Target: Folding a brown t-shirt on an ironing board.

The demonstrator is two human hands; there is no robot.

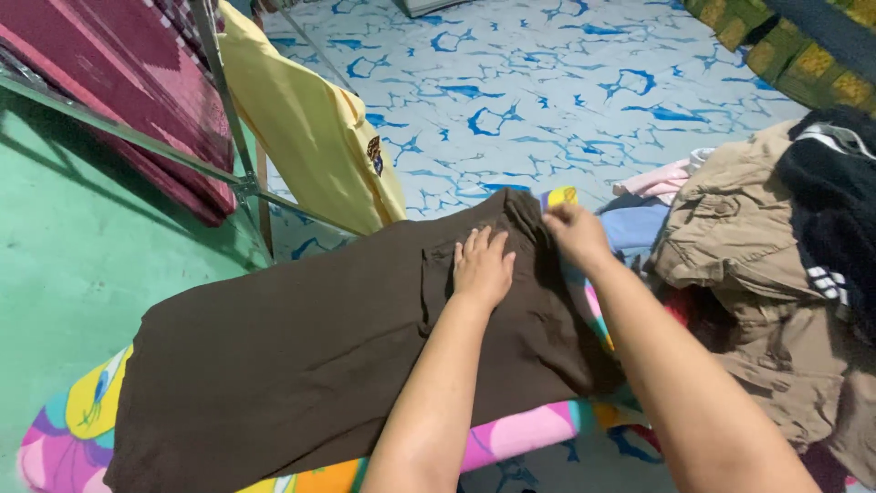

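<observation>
A dark brown garment [301, 347] lies spread flat over a colourful padded mat [525, 434] on the floor. My left hand [482, 265] rests palm down on the garment near its far end, fingers together, next to a pocket seam. My right hand [575, 233] pinches the far right edge of the brown garment between fingers and thumb. Both forearms reach in from the lower right.
A heap of clothes sits at the right: a tan garment [757, 274], a black one [835, 201], a pink one [657, 178], a blue one [634, 228]. A yellow shirt [310, 128] hangs on a metal rack [224, 91] at the upper left, beside a maroon cloth [119, 82].
</observation>
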